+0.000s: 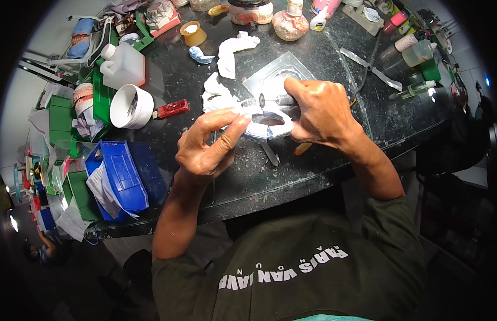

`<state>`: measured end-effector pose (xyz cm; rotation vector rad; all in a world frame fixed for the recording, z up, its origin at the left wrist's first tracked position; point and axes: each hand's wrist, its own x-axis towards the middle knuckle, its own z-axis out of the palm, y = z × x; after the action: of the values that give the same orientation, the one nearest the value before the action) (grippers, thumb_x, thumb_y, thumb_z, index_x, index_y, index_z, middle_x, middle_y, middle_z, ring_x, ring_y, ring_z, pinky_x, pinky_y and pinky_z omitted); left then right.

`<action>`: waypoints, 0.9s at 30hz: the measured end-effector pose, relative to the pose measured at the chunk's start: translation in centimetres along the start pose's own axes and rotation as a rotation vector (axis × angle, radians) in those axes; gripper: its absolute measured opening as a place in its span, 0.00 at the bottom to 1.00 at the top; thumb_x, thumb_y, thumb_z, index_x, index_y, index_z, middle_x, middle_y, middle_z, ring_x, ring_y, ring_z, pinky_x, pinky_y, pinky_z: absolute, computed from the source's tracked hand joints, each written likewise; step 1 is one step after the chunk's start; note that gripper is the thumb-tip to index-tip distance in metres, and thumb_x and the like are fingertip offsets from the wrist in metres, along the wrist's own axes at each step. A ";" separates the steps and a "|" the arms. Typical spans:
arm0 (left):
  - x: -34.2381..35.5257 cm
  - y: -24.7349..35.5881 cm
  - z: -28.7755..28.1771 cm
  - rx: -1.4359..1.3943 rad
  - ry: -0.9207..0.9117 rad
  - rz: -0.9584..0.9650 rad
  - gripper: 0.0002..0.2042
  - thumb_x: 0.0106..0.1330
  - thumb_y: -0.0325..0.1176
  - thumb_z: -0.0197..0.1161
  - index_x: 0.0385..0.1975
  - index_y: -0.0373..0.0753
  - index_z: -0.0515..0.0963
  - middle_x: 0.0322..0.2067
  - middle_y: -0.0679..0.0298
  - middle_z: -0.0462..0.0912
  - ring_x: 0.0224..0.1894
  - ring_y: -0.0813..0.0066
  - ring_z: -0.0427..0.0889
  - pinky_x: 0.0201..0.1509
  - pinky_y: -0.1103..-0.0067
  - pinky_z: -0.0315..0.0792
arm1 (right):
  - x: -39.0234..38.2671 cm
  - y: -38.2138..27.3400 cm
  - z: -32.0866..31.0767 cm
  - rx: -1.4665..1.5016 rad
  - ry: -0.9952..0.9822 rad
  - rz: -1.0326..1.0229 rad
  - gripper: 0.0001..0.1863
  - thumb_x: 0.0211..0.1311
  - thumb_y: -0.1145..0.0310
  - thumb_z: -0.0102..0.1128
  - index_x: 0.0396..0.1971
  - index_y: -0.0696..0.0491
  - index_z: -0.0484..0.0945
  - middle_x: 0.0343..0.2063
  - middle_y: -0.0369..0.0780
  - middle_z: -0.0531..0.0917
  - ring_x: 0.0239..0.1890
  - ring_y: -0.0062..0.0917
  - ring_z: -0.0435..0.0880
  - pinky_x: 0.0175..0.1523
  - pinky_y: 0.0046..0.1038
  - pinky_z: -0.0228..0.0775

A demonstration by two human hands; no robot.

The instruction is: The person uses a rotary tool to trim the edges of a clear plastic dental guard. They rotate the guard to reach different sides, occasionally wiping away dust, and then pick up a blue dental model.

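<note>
My left hand [208, 147] pinches the near-left edge of a white, horseshoe-shaped plaster dental cast [282, 128] with bluish-grey patches. In my right fist is a rotary handpiece [285, 100], pointing left. A small dark disc [262, 100] at the handpiece's tip sits just over the cast's far edge; whether it touches, I cannot tell. Behind the hands lies a clear plastic sheet [291, 64] under a bright light. Crumpled white pieces [227, 60] lie on its left. A metal blade or spatula [270, 155] rests on the black table below the cast.
Left of my hands stand a white tub [148, 107] with tools, a red-handled object [173, 108], a plastic jug [128, 72] and a blue bin [131, 182]. A round flask [290, 25] stands at the back. Bottles [418, 53] and a metal strip [371, 68] are on the right.
</note>
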<state>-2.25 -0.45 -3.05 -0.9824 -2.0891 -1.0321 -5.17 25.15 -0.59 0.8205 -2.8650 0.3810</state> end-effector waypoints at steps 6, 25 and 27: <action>-0.3 -1.0 0.3 0.043 0.108 0.086 0.20 0.46 0.12 0.73 0.42 0.37 0.90 0.39 0.58 0.84 0.43 0.62 0.90 0.49 0.71 0.88 | 0.2 0.3 -0.7 0.116 0.192 0.134 0.15 0.51 0.63 0.70 0.32 0.54 0.75 0.24 0.45 0.86 0.28 0.45 0.88 0.31 0.44 0.78; -0.7 -1.5 1.8 -0.279 0.122 -0.467 0.12 0.70 0.22 0.68 0.52 0.29 0.84 0.40 0.58 0.88 0.40 0.77 0.85 0.43 0.82 0.78 | 0.2 0.9 0.7 0.574 0.198 -0.237 0.25 0.43 0.78 0.65 0.48 0.57 0.82 0.28 0.47 0.85 0.31 0.45 0.86 0.37 0.38 0.78; -0.6 -1.3 1.7 -0.522 0.101 -0.567 0.12 0.72 0.22 0.65 0.54 0.28 0.83 0.42 0.58 0.87 0.40 0.76 0.85 0.44 0.81 0.82 | 0.4 0.9 0.1 0.656 0.068 -0.206 0.23 0.44 0.77 0.64 0.46 0.59 0.82 0.29 0.49 0.84 0.32 0.45 0.86 0.39 0.37 0.78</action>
<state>-3.30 0.21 -4.87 -0.5346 -2.1019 -1.9391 -5.98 25.67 -0.80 1.1472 -2.5560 1.3232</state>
